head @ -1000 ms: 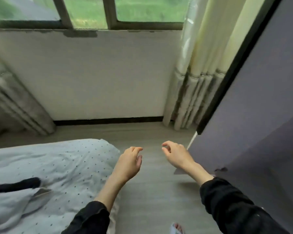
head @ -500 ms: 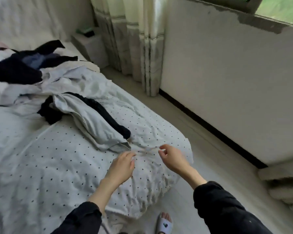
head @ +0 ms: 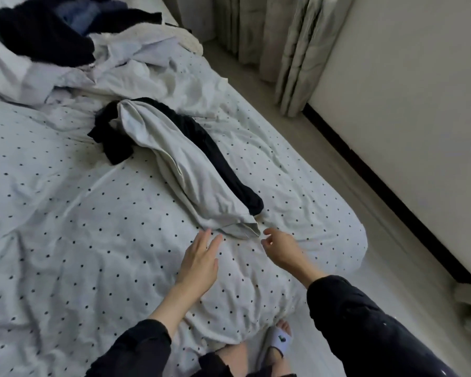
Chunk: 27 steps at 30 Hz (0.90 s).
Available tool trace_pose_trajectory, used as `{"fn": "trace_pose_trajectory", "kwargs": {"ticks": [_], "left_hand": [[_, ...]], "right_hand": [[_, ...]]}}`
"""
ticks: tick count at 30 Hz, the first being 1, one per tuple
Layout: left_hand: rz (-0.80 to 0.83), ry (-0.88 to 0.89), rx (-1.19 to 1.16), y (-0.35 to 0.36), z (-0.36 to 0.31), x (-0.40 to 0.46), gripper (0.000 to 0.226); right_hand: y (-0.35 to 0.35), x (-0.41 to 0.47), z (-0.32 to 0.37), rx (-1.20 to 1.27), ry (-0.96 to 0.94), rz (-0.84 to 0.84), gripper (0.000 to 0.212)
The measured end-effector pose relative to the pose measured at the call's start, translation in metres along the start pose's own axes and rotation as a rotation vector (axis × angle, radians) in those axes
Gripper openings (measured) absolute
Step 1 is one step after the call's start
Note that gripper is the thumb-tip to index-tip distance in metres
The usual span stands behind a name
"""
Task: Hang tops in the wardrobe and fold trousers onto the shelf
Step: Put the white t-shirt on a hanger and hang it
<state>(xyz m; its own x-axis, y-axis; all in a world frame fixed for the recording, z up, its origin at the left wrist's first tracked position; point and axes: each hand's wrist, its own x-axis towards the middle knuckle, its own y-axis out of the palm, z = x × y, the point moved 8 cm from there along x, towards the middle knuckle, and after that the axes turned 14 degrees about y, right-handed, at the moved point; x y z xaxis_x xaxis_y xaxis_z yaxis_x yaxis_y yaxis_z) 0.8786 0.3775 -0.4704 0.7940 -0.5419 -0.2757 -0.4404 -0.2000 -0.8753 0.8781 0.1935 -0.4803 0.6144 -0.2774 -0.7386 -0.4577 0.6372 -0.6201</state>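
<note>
A light grey garment (head: 180, 164) lies stretched across the dotted bedspread (head: 65, 240), with a black garment (head: 201, 137) lying under and alongside it. My left hand (head: 199, 259) hovers with straight fingers just short of the grey garment's near end. My right hand (head: 280, 246) reaches toward the same end, fingers loosely curled, holding nothing. A pile of dark and pale clothes (head: 52, 36) sits at the far left of the bed.
Curtains (head: 288, 44) hang along the right, beside a white wall with a black skirting (head: 392, 200). A strip of floor (head: 324, 164) runs between bed and wall. My slippered foot (head: 280, 341) stands at the bed's corner.
The view swung from the window and wardrobe side down to the bed. Both hands have come closer to the near end of the grey garment.
</note>
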Motion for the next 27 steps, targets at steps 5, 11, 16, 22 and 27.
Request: {"fn": "trace_pose_trajectory", "kwargs": {"ticks": [5,11,16,22,27], "left_hand": [[-0.058,0.154,0.149,0.006,0.026,0.043,0.087],[-0.071,0.240,0.216,0.013,0.040,0.065,0.089],[-0.073,0.278,0.223,0.017,0.043,0.064,0.089],[-0.119,0.337,0.269,0.006,0.019,0.064,0.087],[-0.357,0.320,0.201,-0.040,-0.010,0.064,0.061]], "right_hand": [[0.024,0.047,0.014,0.096,0.123,0.014,0.045],[0.058,0.074,0.004,0.317,0.293,0.045,0.020],[0.045,0.065,0.008,0.331,0.253,-0.030,0.033],[0.015,0.018,-0.006,0.390,0.170,-0.123,0.024],[-0.019,-0.035,0.004,0.361,-0.029,-0.204,0.019]]}}
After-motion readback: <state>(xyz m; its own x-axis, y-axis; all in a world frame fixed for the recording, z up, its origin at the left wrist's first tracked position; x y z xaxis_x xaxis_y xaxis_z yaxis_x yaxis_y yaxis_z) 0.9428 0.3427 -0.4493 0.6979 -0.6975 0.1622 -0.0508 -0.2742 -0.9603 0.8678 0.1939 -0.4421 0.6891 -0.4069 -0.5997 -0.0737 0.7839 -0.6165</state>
